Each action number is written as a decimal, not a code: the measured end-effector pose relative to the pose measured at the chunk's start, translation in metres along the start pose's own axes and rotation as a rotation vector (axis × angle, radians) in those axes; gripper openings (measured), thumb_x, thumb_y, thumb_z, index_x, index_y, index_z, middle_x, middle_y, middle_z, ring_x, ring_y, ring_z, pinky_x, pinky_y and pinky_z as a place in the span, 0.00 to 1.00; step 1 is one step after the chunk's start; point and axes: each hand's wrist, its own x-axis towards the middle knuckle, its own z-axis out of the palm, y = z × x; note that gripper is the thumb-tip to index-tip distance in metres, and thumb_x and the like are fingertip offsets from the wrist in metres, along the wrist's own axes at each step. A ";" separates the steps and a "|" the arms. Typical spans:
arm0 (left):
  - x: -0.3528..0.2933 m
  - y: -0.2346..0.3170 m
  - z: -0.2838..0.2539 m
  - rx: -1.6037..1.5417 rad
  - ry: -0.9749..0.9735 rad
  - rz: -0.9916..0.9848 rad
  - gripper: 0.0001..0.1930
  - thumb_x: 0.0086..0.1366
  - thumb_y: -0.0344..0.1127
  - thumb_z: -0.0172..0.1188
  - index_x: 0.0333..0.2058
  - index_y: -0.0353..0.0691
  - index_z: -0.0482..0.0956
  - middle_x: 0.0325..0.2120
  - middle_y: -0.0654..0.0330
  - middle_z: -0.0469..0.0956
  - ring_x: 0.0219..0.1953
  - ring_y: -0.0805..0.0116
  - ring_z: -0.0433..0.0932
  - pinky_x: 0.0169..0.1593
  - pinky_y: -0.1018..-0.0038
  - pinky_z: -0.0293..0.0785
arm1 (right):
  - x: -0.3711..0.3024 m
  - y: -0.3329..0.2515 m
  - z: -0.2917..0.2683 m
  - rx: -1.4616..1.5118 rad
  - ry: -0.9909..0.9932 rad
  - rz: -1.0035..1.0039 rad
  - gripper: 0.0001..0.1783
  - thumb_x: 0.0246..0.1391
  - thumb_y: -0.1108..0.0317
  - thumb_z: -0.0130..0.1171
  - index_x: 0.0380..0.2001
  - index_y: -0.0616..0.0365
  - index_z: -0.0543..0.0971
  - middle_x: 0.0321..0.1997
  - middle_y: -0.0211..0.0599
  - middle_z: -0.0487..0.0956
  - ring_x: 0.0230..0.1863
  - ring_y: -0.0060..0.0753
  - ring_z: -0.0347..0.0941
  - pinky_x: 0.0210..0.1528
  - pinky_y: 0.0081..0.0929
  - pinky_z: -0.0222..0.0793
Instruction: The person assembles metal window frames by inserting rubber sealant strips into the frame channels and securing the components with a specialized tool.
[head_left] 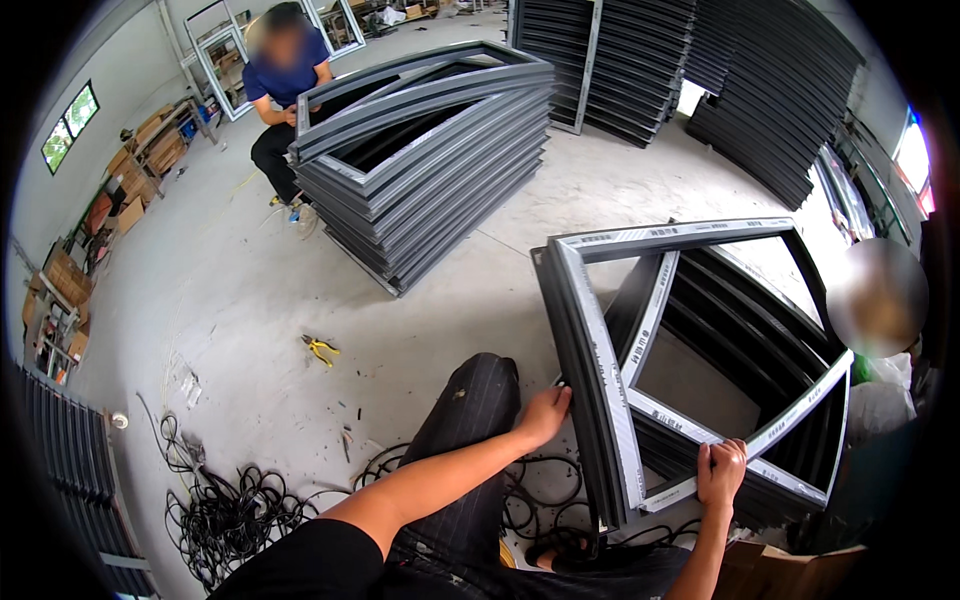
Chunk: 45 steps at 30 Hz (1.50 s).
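A stack of dark grey window frames (600,380) stands just to the right of my knees. The top frame is divided by crossing bars and carries pale protective film. My right hand (720,472) is closed round the near rail of this top frame. At the stack's left side, my left hand (545,415) is closed beside the outer edge. Whatever is in its fingers is too small to make out. Black rubber cord (545,490) lies in loops on the floor beneath my left forearm.
Yellow-handled pliers (320,349) lie on the floor ahead. A tangled black cord heap (235,520) sits at lower left. Beyond, a co-worker (285,70) crouches by a taller frame stack (430,190). More frames (610,60) stand at the back. A cardboard box (790,570) is at lower right.
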 end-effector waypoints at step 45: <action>-0.072 -0.290 0.055 0.253 -0.763 -0.299 0.24 0.72 0.53 0.43 0.31 0.38 0.77 0.23 0.60 0.79 0.26 0.70 0.75 0.35 0.70 0.69 | 0.041 -0.056 0.077 -0.151 0.177 0.225 0.22 0.60 0.56 0.49 0.28 0.65 0.82 0.28 0.52 0.80 0.35 0.54 0.75 0.45 0.44 0.66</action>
